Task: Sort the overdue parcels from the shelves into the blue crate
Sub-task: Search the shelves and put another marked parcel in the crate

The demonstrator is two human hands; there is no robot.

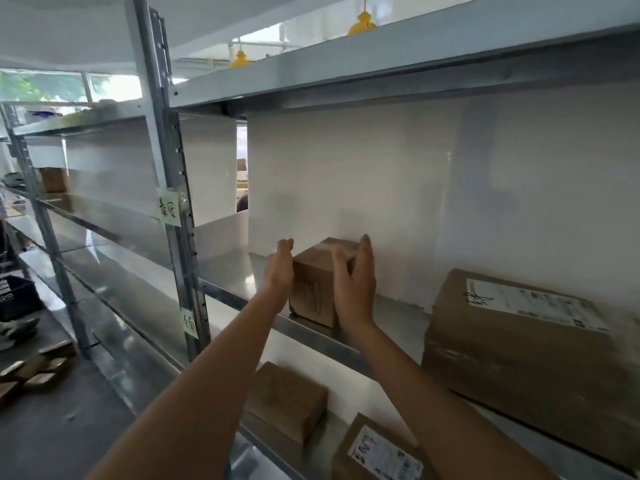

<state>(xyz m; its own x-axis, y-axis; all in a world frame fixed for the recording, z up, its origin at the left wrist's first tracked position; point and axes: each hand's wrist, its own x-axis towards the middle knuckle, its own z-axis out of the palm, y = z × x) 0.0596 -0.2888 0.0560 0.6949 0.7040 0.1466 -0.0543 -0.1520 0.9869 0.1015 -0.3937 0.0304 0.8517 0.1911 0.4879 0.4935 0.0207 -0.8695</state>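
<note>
A small brown cardboard parcel (pixel 311 289) stands upright on the middle metal shelf (pixel 398 317), near its front edge. My left hand (pixel 280 270) lies flat against the parcel's left side, fingers pointing up. My right hand (pixel 355 284) holds the right side, its thumb wrapped over the front face and its fingers reaching up along the far edge. The parcel still rests on the shelf. A dark crate (pixel 15 296) sits on the floor at the far left, partly cut off by the frame.
A large labelled box (pixel 512 348) fills the shelf to the right. Two smaller parcels (pixel 287 400) (pixel 374 452) lie on the shelf below. A steel upright (pixel 176 220) with paper notes stands to the left. Flattened packages (pixel 34 372) litter the floor.
</note>
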